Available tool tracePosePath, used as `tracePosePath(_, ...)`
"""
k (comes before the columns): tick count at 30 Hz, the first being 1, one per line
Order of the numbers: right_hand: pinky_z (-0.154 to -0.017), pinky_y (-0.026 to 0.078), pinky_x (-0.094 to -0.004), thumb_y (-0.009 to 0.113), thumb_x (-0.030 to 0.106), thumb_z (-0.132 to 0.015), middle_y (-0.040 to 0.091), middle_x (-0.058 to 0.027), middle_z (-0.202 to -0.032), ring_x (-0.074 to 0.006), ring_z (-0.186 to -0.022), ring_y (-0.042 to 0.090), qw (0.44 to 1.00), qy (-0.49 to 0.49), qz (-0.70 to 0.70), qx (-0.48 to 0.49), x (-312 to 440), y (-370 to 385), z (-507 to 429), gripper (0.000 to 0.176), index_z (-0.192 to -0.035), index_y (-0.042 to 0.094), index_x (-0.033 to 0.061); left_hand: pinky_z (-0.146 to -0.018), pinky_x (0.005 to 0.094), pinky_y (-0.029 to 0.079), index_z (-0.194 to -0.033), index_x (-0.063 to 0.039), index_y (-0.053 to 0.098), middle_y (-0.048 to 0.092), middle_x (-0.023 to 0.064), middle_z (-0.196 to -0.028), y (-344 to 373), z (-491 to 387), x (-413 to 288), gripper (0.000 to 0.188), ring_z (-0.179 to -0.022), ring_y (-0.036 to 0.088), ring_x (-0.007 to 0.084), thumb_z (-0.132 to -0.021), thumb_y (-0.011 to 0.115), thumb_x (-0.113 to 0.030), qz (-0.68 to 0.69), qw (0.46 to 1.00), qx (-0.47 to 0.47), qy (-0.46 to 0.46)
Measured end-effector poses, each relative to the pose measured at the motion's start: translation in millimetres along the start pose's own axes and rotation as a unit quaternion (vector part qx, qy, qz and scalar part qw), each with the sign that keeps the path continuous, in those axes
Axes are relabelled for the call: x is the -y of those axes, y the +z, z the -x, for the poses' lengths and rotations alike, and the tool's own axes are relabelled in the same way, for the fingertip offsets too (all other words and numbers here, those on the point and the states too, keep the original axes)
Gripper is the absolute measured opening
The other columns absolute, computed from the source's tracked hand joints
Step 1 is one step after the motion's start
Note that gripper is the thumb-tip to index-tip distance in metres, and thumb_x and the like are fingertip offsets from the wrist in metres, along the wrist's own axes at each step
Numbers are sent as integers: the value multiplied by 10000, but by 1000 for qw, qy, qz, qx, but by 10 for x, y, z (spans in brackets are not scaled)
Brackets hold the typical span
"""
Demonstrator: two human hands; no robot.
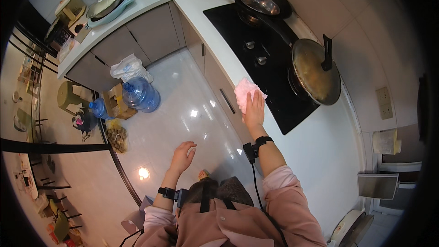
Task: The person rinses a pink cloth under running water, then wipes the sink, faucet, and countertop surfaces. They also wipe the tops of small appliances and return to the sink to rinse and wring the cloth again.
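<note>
My right hand (255, 110) presses a pink cloth (244, 92) against the white countertop (284, 151). The fingers lie over the cloth, at the strip between the counter's front edge and the black gas hob (255, 56). Two control knobs (261, 60) sit on the hob ahead of the cloth. To the right, a lidded pan (313, 72) rests on the near burner, its long handle pointing away to the left. My left hand (183, 156) hangs free over the floor, holding nothing, with fingers loosely bent and thumb apart.
A wok (260, 0) with a metal bowl inside stands at the hob's far end. Grey cabinets (154, 31) run below the counter. On the floor stand a large blue water bottle (141, 94), a cardboard box (116, 104) and a filled plastic bag (116, 136).
</note>
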State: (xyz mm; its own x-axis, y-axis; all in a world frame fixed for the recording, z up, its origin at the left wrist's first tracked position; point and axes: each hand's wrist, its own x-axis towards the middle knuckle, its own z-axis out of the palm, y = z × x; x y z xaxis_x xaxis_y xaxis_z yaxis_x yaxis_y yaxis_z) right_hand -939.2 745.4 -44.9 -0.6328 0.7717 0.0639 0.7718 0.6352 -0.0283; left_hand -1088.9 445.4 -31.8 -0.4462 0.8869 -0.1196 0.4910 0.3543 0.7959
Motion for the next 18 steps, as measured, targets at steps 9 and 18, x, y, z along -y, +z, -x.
tracePosePath(9,-1148,182,-454,785,141,-673,268,-261,-1450,-376,-1389,226,998,-28,-24,-50,486,103,-1028,870,-1399,316,40,-904,384,473,-1048,-32,629,615,161,-1111,-111,-745,220,186,-1049,586,327,-880,588,-102,36,999,-8,16)
tracePosePath(18,-1159,142,-437,788,253,-681,232,-262,-1470,-369,-1407,186,999,-14,26,-18,1266,287,-2742,921,-1428,291,41,-900,373,476,-1060,-30,637,624,157,-1089,-614,-1843,504,200,-1029,597,322,-886,584,-113,12,1000,-18,-10)
